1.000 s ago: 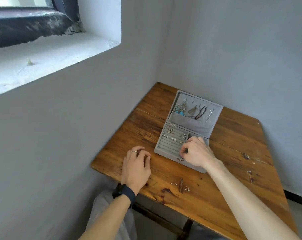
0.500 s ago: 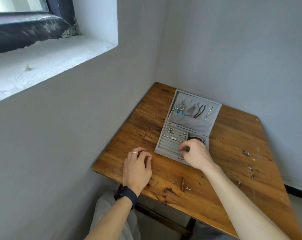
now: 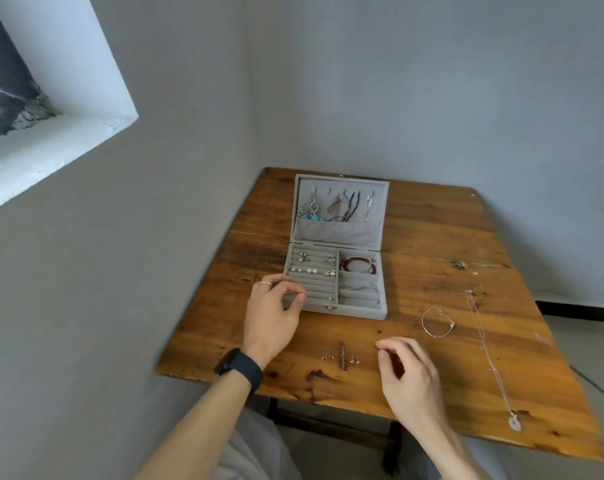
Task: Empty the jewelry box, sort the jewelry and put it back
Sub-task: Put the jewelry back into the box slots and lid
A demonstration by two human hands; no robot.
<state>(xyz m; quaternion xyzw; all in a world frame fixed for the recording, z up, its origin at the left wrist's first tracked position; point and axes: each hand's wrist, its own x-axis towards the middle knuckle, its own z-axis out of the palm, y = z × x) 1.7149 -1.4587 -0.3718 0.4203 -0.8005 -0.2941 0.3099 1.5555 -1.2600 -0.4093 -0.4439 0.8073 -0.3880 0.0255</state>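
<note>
While the left hand (image 3: 271, 313) touches the jewelry box (image 3: 335, 282), fingers curled, the right hand (image 3: 406, 375) pinches something unclear.

Left hand (image 3: 273, 313) loosely curled; right hand (image 3: 406, 375) with fingertips pinched.

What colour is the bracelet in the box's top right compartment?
Dark red beads; the bracelet shows in the head view, inside the grey jewelry box.

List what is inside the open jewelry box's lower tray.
Earrings sit in the upper ring rows; a red bracelet fills the top right compartment of the box. The left hand covers the tray's near-left corner, so anything there is hidden.
</note>
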